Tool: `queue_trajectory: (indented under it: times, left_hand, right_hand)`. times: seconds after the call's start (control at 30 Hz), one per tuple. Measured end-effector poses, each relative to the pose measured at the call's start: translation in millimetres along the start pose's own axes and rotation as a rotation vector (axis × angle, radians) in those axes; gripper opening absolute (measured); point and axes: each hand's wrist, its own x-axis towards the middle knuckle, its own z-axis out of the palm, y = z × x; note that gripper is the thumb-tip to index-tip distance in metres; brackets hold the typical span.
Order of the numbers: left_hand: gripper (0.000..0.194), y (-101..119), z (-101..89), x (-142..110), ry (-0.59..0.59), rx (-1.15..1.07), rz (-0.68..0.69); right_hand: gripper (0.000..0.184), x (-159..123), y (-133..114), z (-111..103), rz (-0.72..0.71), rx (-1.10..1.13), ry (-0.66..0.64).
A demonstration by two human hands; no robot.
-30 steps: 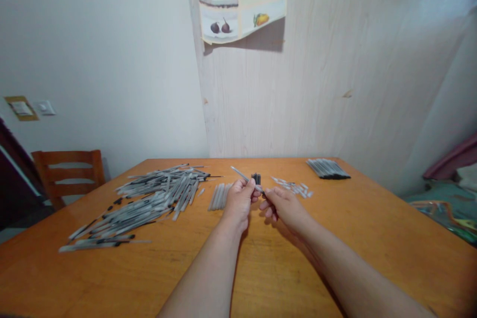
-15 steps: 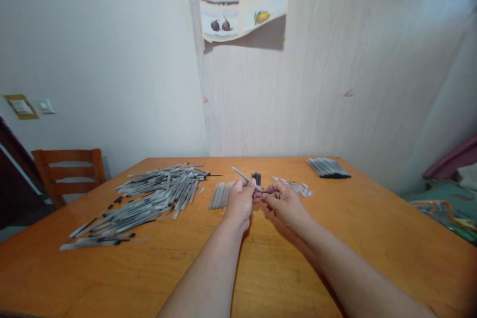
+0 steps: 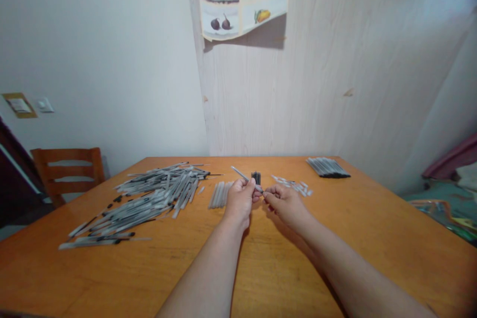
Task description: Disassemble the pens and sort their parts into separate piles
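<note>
A slim, grey, pen-like plastic tube [image 3: 239,173] is pinched between the thumb and fingers of the left hand [image 3: 241,198], its far end slanted up and leftward, apparently so that the near end is steadied for the right hand [image 3: 286,202]. A small dark tip [image 3: 263,192] there is gripped by the right fingertips; whether it is a separate piece cannot be told. Short black pieces [image 3: 256,178] and small whitish pieces [image 3: 296,186] are laid just beyond, seemingly for easy reach. Both bare forearms [image 3: 208,261] are stretched forward, converging above the orange-brown wooden table [image 3: 276,278].
</note>
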Motion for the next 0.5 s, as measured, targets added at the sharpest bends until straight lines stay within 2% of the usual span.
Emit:
queue_trajectory:
  times: [0.2, 0.5]
  left_hand:
    - [0.033, 0, 0.6, -1, 0.037, -0.011, -0.003]
    - [0.033, 2, -1.3, 2, 0.070, -0.093, -0.051]
  right_hand:
    - [0.011, -3, -10, -4, -0.131, -0.290, 0.077]
    - [0.006, 1, -11, -13, -0.150, -0.353, 0.062]
